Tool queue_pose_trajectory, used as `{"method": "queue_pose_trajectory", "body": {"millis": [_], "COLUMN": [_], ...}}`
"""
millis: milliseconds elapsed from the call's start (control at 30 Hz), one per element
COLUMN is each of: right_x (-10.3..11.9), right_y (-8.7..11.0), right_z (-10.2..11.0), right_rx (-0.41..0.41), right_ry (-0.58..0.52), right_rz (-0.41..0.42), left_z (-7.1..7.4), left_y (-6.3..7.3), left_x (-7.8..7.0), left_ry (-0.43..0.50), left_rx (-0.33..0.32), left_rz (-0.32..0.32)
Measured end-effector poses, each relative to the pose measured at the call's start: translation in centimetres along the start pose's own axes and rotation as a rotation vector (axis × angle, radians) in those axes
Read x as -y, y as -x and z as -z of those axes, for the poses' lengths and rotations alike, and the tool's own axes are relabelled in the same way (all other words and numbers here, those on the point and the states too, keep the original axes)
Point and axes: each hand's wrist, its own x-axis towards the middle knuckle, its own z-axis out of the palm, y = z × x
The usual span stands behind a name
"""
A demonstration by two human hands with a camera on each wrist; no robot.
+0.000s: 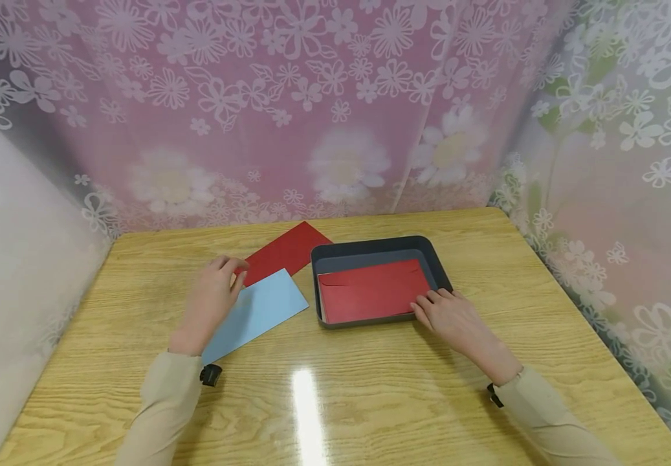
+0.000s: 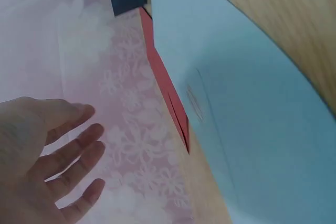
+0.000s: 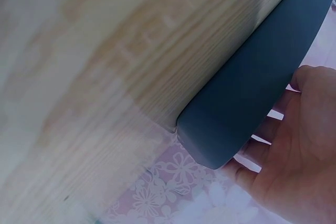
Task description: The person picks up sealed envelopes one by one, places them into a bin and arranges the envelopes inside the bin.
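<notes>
In the head view, my left hand [image 1: 213,294] hovers over a light blue envelope [image 1: 265,310] and a red envelope [image 1: 285,252] that lies partly under it. The left wrist view shows this hand [image 2: 47,156] with fingers loosely bent and apart, holding nothing. My right hand [image 1: 451,320] rests at the near right corner of a dark grey tray [image 1: 370,247], fingers over its rim. Inside the tray lies another red envelope [image 1: 376,291], with a pale edge showing under its left side. From the right wrist, the fingers of this hand [image 3: 299,150] pass behind the tray wall [image 3: 252,72].
All of this lies on a wood-grain table [image 1: 253,414]. A pink floral curtain [image 1: 265,129] hangs along the back edge, and a pale floral one [image 1: 620,213] on the right. A pale sheet [image 1: 15,259] stands at the left.
</notes>
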Motion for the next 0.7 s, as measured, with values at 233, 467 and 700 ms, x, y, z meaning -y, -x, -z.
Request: {"method": "queue_pose_trajectory", "body": {"millis": [233, 467, 700], "right_x": [-0.1, -0.1, -0.1], "right_y": [0.2, 0.1, 0.1], "right_z": [-0.1, -0.2, -0.1], "right_rx": [-0.003, 0.019, 0.004], "right_ry": [0.004, 0.001, 0.007], "right_rz": [-0.006, -0.020, -0.017], "left_z": [0.6, 0.4, 0.1], "left_y": [2.0, 2.9, 2.7], "left_x": [1.2, 1.7, 2.1], "left_ry": [-0.081, -0.092, -0.060], "left_rx": [0.157, 0.308, 0.371], "left_rz": [0.084, 0.178, 0.228]}}
